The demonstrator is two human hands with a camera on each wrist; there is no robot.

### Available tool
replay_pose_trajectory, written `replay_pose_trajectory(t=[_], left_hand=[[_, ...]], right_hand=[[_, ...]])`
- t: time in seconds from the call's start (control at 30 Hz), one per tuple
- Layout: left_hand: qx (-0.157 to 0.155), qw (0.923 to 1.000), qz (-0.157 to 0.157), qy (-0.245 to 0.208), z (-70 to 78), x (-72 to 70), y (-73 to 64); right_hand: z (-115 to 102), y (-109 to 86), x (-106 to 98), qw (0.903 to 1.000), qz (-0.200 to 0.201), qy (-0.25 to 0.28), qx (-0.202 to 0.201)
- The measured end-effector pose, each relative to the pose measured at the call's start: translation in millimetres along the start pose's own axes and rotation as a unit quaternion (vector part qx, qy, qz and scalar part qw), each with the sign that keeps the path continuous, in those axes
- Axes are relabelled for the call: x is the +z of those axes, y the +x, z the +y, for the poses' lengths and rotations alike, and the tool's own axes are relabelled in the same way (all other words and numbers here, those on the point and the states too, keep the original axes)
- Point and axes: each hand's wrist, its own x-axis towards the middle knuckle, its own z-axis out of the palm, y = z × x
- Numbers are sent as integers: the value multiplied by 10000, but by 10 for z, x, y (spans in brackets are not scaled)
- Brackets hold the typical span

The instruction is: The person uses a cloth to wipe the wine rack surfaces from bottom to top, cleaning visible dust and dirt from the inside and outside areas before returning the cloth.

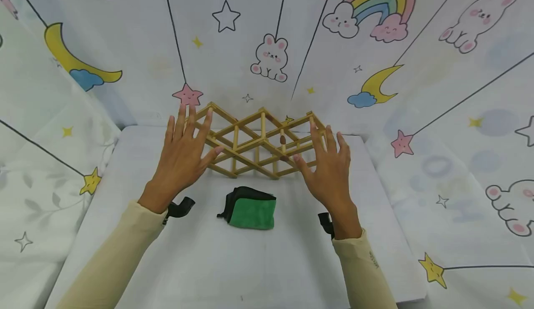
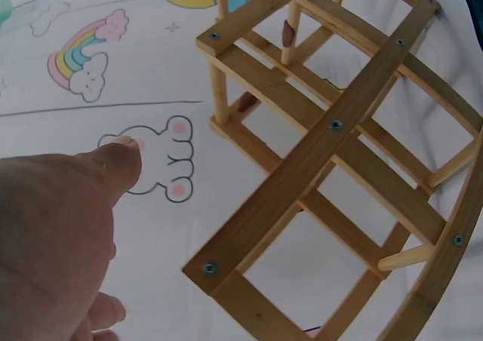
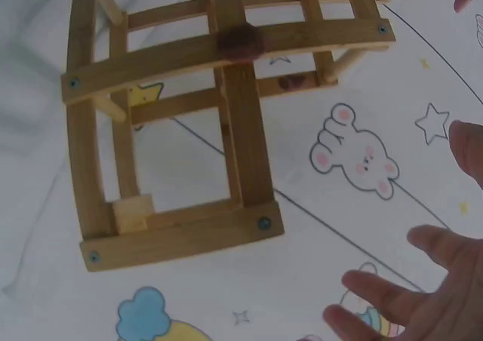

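Note:
An expanding bamboo lattice rack (image 1: 263,140) stands at the back of the white table, its crossed slats spread into diamonds. Screws show at its slat joints in both wrist views, and a few dark brown marks spot the wood. My left hand (image 1: 181,156) hovers by the rack's left end, fingers extended and thumb out, holding nothing. At the right end, my right hand (image 1: 331,174) is likewise spread and holds nothing. In the left wrist view a gap separates the hand (image 2: 53,228) from the slats (image 2: 336,126); the right wrist view also shows the fingers (image 3: 381,296) apart from the wood.
A green and black cloth pouch (image 1: 252,212) lies on the table (image 1: 250,272) in front of the rack. Behind rises a white cloth backdrop (image 1: 137,30) printed with rabbits, stars and moons. Each wrist carries a black camera mount (image 1: 181,207).

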Motion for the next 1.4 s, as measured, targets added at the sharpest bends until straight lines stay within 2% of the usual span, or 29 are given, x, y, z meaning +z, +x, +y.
replay_pose_trajectory(t=[0.13, 0.2, 0.27, 0.43, 0.53, 0.63, 0.8, 0.87, 1.0, 1.23, 1.4], left_hand=[[40, 9990, 152, -416, -56, 78, 22], [18, 9973, 203, -699, -94, 128, 33], [-27, 9946, 256, -1008, -136, 182, 45], [-112, 9837, 507, -1724, -248, 329, 87], [-93, 9751, 656, -2118, -311, 414, 110], [-108, 9650, 673, -2532, -347, 462, 116], [-276, 9473, 665, -3121, -391, 522, 125], [-352, 9427, 673, -3249, -401, 533, 127], [-425, 9392, 663, -3342, -404, 534, 134], [-431, 9382, 681, -3365, -443, 574, 167], [-472, 9376, 666, -3380, -453, 591, 180]], right_hand=[[4, -120, 141, 9959, 609, 631, -237], [10, -193, 220, 9916, 741, 991, -373], [28, -268, 311, 9873, 687, 1353, -466], [100, -436, 558, 9745, -70, 2137, -682], [144, -510, 712, 9607, -614, 2589, -787], [182, -572, 853, 9455, -1124, 2940, -833], [242, -625, 1068, 9215, -2098, 3147, -880], [268, -633, 1152, 9119, -2457, 3170, -875], [314, -647, 1292, 8964, -2919, 3251, -743], [377, -637, 1509, 8781, -3408, 3310, -570], [386, -591, 1608, 8662, -3712, 3287, -615]])
